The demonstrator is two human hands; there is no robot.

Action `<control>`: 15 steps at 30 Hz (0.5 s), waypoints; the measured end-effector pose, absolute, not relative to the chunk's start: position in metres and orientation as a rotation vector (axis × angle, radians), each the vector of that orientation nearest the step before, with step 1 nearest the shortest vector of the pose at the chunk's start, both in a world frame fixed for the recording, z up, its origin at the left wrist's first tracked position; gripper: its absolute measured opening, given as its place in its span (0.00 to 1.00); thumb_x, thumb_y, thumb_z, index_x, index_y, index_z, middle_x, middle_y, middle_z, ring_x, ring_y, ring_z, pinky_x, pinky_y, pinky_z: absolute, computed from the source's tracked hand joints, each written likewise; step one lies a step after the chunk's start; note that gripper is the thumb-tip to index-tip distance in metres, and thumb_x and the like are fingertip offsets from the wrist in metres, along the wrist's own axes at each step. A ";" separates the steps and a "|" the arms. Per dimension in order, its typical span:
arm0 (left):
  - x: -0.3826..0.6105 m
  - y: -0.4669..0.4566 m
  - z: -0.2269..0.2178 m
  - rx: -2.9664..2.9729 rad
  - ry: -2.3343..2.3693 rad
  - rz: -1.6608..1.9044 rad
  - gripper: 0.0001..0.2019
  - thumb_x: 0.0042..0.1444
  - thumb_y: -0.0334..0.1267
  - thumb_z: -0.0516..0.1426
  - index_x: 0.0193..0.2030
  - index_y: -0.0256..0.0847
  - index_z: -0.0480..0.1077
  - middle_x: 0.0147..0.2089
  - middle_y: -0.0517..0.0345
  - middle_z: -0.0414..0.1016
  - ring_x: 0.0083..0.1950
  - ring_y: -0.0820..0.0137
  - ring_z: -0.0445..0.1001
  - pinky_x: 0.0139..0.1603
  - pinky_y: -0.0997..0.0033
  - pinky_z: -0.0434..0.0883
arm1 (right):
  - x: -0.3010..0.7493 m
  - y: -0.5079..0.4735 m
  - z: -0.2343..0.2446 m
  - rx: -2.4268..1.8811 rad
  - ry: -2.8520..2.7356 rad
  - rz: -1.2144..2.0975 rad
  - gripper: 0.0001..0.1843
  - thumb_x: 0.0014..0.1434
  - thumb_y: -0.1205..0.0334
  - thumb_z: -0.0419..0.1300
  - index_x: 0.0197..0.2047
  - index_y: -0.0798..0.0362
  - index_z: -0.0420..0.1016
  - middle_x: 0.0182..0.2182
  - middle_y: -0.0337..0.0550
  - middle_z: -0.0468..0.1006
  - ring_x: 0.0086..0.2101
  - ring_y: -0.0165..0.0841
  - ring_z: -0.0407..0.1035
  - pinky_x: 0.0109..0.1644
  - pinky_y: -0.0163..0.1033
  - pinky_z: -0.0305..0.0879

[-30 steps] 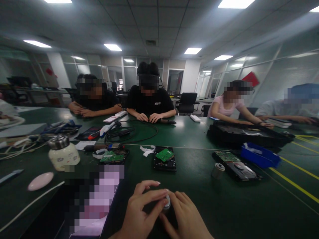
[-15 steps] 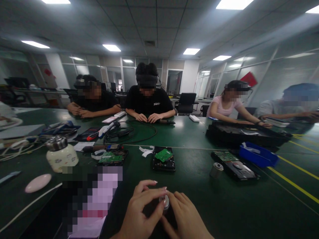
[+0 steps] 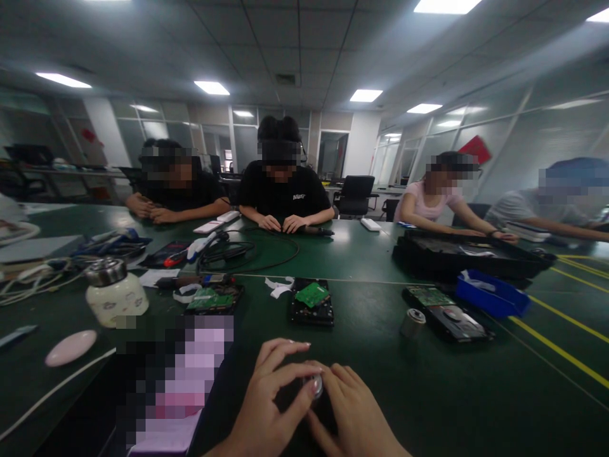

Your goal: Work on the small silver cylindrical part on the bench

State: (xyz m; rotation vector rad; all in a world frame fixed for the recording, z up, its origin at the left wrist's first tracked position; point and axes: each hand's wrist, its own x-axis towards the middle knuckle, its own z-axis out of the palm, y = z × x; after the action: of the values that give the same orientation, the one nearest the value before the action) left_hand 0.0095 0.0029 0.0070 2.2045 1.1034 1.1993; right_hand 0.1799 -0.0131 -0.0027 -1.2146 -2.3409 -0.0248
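Observation:
A small silvery metal cylinder (image 3: pixel 318 387) stands between my hands near the front of the green table, mostly covered by fingers. My left hand (image 3: pixel 278 397) pinches its top with thumb and index finger, while the other fingers are raised. Curled around its right side is my right hand (image 3: pixel 354 403), whose fingertips are partly hidden. Another metal cylinder (image 3: pixel 413 324) of similar look stands upright to the right. Beyond my hands lies a black hard drive (image 3: pixel 313 315) with a green circuit board (image 3: pixel 313 294) resting askew on it.
Another hard drive (image 3: pixel 469 324) and a blue bin (image 3: pixel 492 295) lie at the right. To the left are a drive with a board (image 3: pixel 214 298), a cream bottle (image 3: pixel 117 295), a pink oval object (image 3: pixel 71 348) and a blurred-out screen (image 3: pixel 200 368). Several people sit across the table.
My left hand's raised fingers have shifted slightly right over the cylinder; its pinch stays about the same. At far right, a person's arm now reaches forward. The view has tilted very slightly.

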 end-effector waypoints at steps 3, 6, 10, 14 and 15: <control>0.010 0.003 0.006 2.212 1.059 1.163 0.12 0.59 0.37 0.55 0.48 0.52 0.74 0.53 0.54 0.73 0.57 0.58 0.64 0.56 0.50 0.67 | 0.179 -0.014 -0.002 -1.241 -2.345 -0.001 0.16 0.53 0.67 0.55 0.47 0.57 0.68 0.39 0.51 0.78 0.37 0.43 0.72 0.43 0.50 0.69; 0.011 0.003 0.005 2.159 1.092 1.200 0.13 0.58 0.36 0.56 0.50 0.49 0.71 0.52 0.52 0.72 0.55 0.59 0.66 0.55 0.52 0.68 | 0.180 -0.015 -0.003 -1.239 -2.359 0.002 0.20 0.53 0.66 0.55 0.50 0.58 0.66 0.43 0.52 0.77 0.39 0.44 0.72 0.45 0.52 0.69; 0.011 0.002 0.007 2.115 1.154 1.226 0.05 0.56 0.38 0.58 0.38 0.45 0.74 0.50 0.50 0.72 0.54 0.57 0.66 0.54 0.52 0.68 | 0.182 -0.015 -0.004 -1.224 -2.356 -0.007 0.23 0.54 0.66 0.54 0.54 0.59 0.64 0.49 0.53 0.75 0.44 0.46 0.71 0.49 0.54 0.67; 0.011 0.002 0.009 2.146 1.092 1.182 0.07 0.58 0.38 0.56 0.40 0.49 0.75 0.51 0.53 0.71 0.55 0.58 0.65 0.54 0.52 0.68 | 0.181 -0.016 -0.002 -1.214 -2.338 -0.004 0.20 0.55 0.65 0.54 0.52 0.57 0.66 0.46 0.52 0.77 0.42 0.44 0.71 0.48 0.52 0.67; 0.011 0.003 0.009 2.155 1.073 1.171 0.08 0.58 0.38 0.56 0.42 0.51 0.75 0.51 0.53 0.71 0.55 0.58 0.65 0.54 0.53 0.67 | 0.180 -0.016 -0.001 -1.219 -2.332 -0.006 0.18 0.55 0.65 0.54 0.50 0.57 0.67 0.43 0.51 0.78 0.41 0.44 0.71 0.47 0.51 0.67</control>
State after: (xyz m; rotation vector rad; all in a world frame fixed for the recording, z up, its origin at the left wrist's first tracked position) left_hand 0.0107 0.0027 0.0091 2.1547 1.0734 1.1711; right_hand 0.1801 -0.0160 -0.0011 -1.2195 -2.3318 -0.0058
